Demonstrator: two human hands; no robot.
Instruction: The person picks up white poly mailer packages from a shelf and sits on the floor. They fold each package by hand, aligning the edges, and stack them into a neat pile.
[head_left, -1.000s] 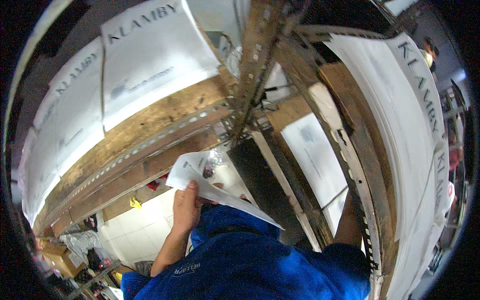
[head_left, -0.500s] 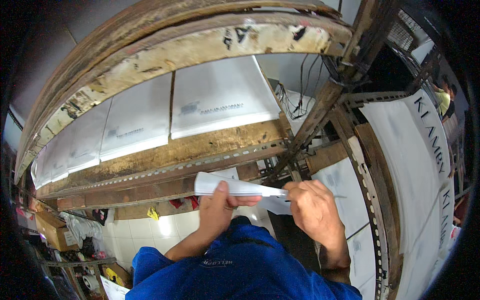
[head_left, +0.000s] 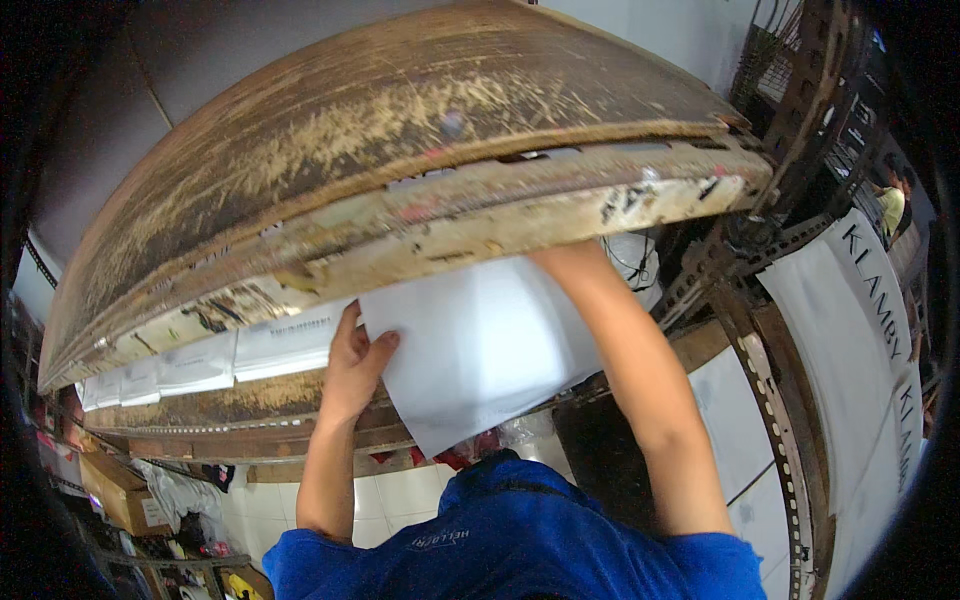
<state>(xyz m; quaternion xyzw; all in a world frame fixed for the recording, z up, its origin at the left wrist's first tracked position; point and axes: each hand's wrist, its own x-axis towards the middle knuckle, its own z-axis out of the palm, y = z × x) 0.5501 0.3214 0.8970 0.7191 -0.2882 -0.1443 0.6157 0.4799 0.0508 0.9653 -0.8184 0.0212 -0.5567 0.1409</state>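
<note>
My left hand (head_left: 352,372) spread, thumb against the white sheet (head_left: 480,350) beside it, right hand hidden behind the shelf (head_left: 420,130), can't tell its grip.

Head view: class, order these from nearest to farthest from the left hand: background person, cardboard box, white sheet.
1. White sheet, against the left hand, to its right.
2. Cardboard box, lower left.
3. Background person, far right.

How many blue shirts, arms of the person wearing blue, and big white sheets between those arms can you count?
Blue shirt: 1
Arms: 2 (left arm, right arm)
White sheet: 1
Total: 4
</note>
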